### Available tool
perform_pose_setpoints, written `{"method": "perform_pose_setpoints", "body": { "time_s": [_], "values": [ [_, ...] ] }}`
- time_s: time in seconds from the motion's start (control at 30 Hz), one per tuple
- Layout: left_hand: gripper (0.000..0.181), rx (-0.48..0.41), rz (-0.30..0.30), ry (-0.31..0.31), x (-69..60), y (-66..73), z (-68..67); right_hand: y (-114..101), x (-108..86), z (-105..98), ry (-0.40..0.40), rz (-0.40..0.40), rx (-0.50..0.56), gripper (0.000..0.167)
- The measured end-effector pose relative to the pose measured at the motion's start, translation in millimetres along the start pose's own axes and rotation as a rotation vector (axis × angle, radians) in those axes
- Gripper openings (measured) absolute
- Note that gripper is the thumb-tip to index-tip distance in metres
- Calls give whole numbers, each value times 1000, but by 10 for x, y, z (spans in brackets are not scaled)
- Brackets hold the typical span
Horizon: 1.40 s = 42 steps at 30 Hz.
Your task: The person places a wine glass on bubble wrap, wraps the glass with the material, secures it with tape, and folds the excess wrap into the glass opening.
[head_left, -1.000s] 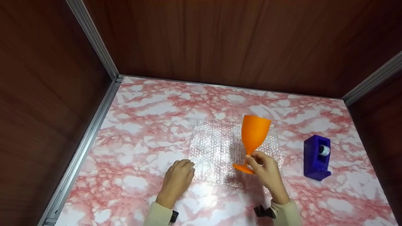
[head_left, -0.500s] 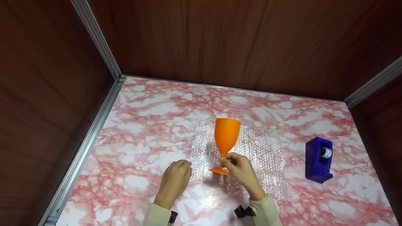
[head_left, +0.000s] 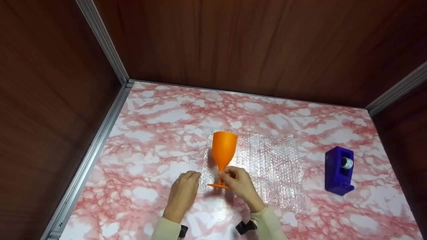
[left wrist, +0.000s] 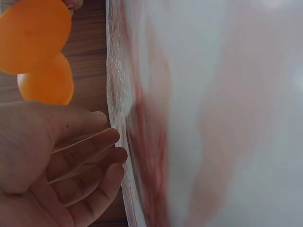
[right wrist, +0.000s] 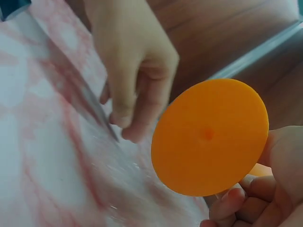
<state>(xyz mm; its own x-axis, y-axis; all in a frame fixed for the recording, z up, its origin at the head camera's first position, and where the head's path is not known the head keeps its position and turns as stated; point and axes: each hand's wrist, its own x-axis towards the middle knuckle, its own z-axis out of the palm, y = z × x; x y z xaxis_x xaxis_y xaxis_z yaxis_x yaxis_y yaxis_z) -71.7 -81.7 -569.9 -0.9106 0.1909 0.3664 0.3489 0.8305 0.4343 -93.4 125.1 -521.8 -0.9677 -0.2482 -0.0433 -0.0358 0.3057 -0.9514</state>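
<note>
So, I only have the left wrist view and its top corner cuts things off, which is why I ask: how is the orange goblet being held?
Observer: The right hand pinches the orange goblet by its stem, between bowl and foot.

Operator: I get just a crumpled edge of bubble wrap. How does the rest lie?

Observer: As the head view shows, it is spread out on the table, mostly to the right of the goblet.

Operator: Anything else within the walls that I'm missing?

Observer: Yes, a purple tape dispenser stands to the right of the wrap, with a roll of tape in it and neither hand touching it.
</note>
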Motion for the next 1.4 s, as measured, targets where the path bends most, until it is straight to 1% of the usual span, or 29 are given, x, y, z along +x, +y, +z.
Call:
{"method": "perform_pose_setpoints", "body": {
  "time_s": [0.07, 0.1, 0.2, 0.4, 0.6, 0.7, 0.8, 0.87, 0.93, 1.03, 1.13, 1.23, 1.33, 1.4],
  "values": [
    [10, 1, -5, 2, -1, -8, -2, 115, 42, 64, 2, 4, -27, 14],
    [11, -1, -7, 2, -1, -12, -3, 148, 56, 92, 5, 15, -35, 14],
    [12, -9, -17, -6, -3, -21, -7, 232, 83, 156, 2, 8, -35, 14],
    [11, -14, -28, -25, -6, -29, -13, 296, 100, 242, -10, 18, -16, 16],
    [11, -14, -31, -41, -6, -23, -2, 348, 118, 301, 16, 12, -65, 19],
    [12, -23, -47, -63, -7, -21, -11, 367, 113, 323, 25, 20, -89, 18],
    [16, -54, -71, -100, 22, -26, -39, 376, 109, 339, 30, 20, -94, 18],
    [22, -107, -102, -146, 71, -37, -65, 382, 112, 345, 32, 19, -94, 18],
    [33, -174, -150, -212, 151, -49, -87, 382, 115, 342, 32, 18, -92, 17],
    [51, -287, -237, -328, 307, -62, -105, 385, 118, 331, 28, 19, -86, 17],
    [67, -354, -308, -418, 471, -66, -106, 388, 121, 323, 26, 17, -99, 17],
    [77, -379, -354, -459, 607, -67, -94, 395, 122, 327, 23, 18, -117, 18],
    [82, -399, -381, -477, 703, -68, -83, 396, 117, 333, 25, 17, -124, 18],
    [83, -420, -388, -478, 745, -68, -68, 398, 112, 328, 25, 17, -125, 18]
  ]
}}
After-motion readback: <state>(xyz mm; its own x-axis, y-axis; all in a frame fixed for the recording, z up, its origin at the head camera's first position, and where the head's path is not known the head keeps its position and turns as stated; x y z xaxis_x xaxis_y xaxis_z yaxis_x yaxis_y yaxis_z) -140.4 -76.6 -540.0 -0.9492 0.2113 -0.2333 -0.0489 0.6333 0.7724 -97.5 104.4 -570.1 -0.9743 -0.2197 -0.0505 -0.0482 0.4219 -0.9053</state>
